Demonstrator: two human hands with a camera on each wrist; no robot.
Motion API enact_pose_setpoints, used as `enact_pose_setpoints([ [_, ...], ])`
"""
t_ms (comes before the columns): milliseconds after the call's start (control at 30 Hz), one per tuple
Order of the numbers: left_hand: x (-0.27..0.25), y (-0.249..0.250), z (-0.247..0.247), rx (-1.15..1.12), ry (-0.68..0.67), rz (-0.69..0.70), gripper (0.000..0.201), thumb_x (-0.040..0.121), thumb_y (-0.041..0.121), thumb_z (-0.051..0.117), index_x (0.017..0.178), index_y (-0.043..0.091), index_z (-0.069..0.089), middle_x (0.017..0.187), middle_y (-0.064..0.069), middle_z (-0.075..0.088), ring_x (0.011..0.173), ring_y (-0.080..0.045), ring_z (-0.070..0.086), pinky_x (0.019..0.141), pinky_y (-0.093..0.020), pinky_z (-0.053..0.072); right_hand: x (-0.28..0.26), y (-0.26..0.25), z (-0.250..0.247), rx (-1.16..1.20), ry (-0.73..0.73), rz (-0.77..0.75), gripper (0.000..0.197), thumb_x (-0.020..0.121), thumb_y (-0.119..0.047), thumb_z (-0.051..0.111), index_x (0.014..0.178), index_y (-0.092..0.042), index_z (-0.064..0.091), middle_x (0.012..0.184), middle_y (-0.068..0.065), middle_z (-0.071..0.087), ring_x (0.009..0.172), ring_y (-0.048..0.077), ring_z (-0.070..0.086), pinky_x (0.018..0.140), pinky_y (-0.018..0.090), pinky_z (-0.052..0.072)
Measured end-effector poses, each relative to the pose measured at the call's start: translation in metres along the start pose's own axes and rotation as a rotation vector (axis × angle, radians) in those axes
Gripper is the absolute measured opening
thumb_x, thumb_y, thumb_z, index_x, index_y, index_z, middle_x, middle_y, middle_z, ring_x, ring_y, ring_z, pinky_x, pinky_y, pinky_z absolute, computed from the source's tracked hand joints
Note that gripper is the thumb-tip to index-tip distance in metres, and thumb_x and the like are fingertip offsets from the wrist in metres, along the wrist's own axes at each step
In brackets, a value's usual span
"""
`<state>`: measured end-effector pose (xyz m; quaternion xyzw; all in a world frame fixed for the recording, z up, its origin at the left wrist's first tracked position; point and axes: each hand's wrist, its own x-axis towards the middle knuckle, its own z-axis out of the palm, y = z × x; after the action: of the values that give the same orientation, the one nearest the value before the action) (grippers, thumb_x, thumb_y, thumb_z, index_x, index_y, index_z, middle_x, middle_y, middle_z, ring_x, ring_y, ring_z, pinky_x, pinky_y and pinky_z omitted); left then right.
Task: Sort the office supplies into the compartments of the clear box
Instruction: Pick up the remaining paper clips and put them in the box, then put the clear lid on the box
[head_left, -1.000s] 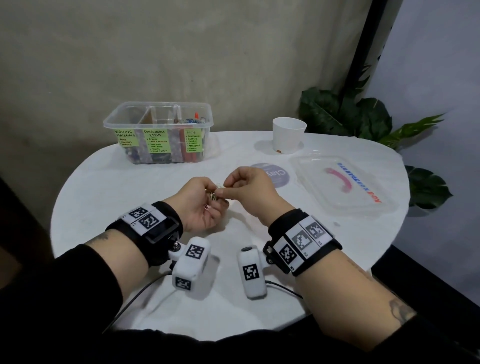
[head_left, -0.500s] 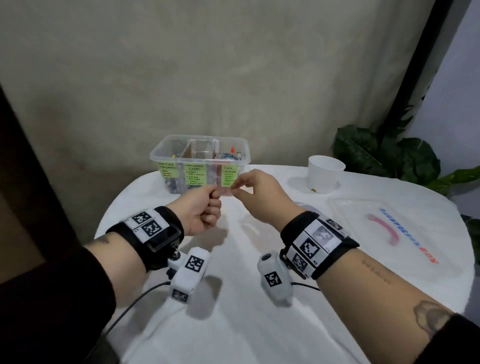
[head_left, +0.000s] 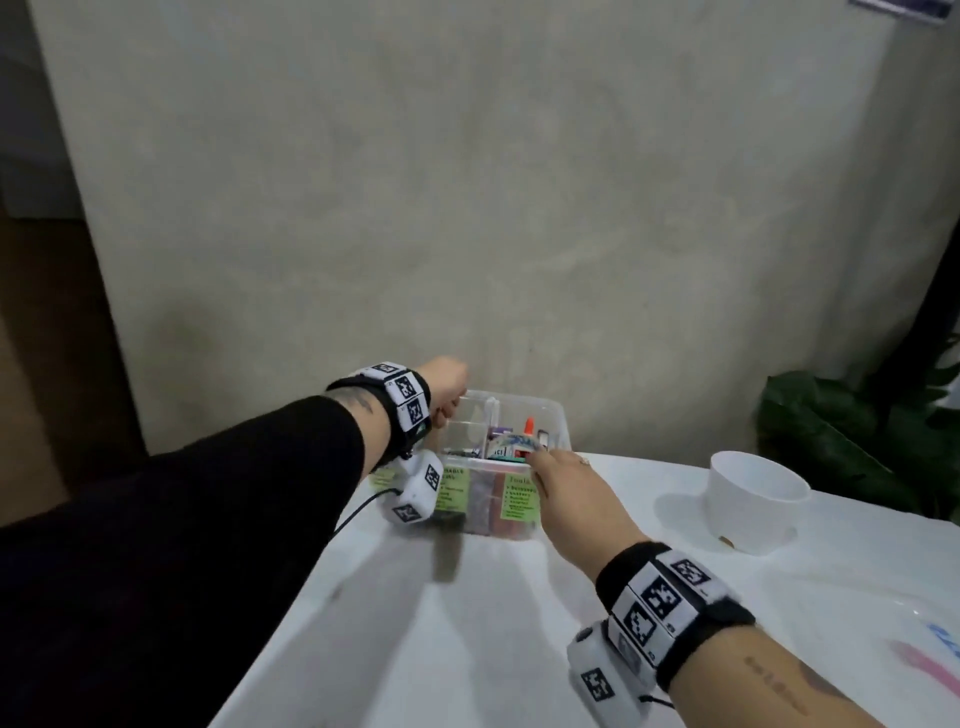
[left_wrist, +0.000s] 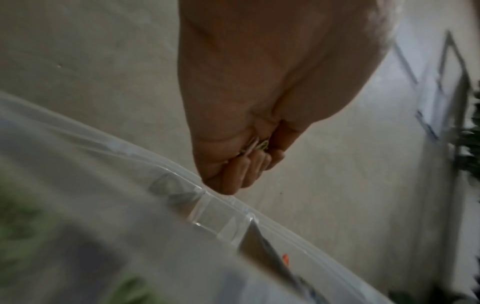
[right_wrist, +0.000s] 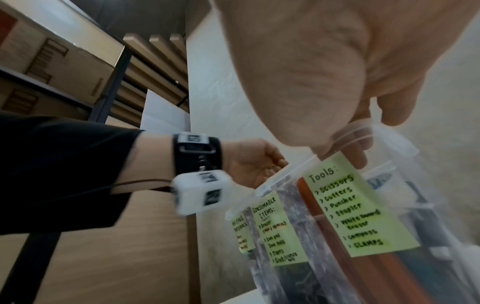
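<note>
White table (head_left: 467, 623): left hand (left_wrist: 259, 102) clutches paper clips (left_wrist: 261, 146) above clear box (head_left: 558, 423), whose rim right hand (head_left: 571, 493) grips.

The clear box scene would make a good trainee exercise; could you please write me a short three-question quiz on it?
1. True or false: the left hand holds small clips above the clear box.
2. What heading is on the label nearest the right hand?
3. Where is the white cup? A) inside the box B) on the table, right of the box C) in the left hand

Key: 1 true; 2 Tools; 3 B
</note>
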<state>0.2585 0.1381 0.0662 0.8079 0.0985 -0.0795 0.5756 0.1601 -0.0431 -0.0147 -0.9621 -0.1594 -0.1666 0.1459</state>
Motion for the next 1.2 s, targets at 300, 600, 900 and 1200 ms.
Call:
enact_pose_setpoints([
  [300, 0.057, 0.012, 0.007, 0.085, -0.090, -0.101, 0.026, 0.095, 0.019, 0.037, 0.074, 0.011, 0.049, 0.063, -0.005, 0.051, 0.058, -0.018, 0.043, 0.061, -0.034, 0.045, 0.003, 0.005, 0.004, 0.062, 0.038, -0.002, 0.033, 0.094, -0.011, 0.046, 0.125, -0.020, 0.056, 0.121, 0.001, 0.058, 0.113, 0.023, 0.049, 0.089, 0.029, 0.042],
  [600, -0.009, 0.033, 0.031, 0.187, 0.123, 0.135, 0.031, 0.100, 0.013, 0.045, 0.121, -0.001, 0.062, 0.122, -0.019, 0.058, 0.107, -0.032, 0.059, 0.086, -0.036, 0.047, -0.002, 0.003, -0.010, 0.166, -0.083, 0.058, 0.057, 0.089, 0.000, 0.045, 0.143, -0.019, 0.046, 0.141, 0.005, 0.048, 0.128, 0.026, 0.047, 0.106, 0.034, 0.039],
  [900, -0.119, 0.042, 0.162, 0.065, -0.111, 0.472, 0.015, 0.086, 0.013, 0.062, 0.073, 0.021, 0.059, 0.073, 0.003, 0.058, 0.061, -0.010, 0.049, 0.050, -0.018, 0.038, -0.079, 0.066, -0.076, 0.354, 0.136, 0.449, 0.026, 0.095, -0.017, 0.051, 0.119, -0.020, 0.061, 0.130, 0.007, 0.049, 0.112, 0.032, 0.055, 0.097, 0.038, 0.046],
  [1200, -0.187, -0.007, 0.307, 0.156, -0.435, 0.060, 0.048, 0.093, 0.020, 0.061, 0.136, 0.005, 0.046, 0.137, -0.013, 0.049, 0.124, -0.033, 0.049, 0.096, -0.037, 0.045, -0.227, 0.219, -0.130, 0.375, 0.240, 1.149, 0.029, 0.078, -0.026, 0.063, 0.106, -0.018, 0.066, 0.108, 0.009, 0.065, 0.106, 0.035, 0.060, 0.095, 0.047, 0.052],
])
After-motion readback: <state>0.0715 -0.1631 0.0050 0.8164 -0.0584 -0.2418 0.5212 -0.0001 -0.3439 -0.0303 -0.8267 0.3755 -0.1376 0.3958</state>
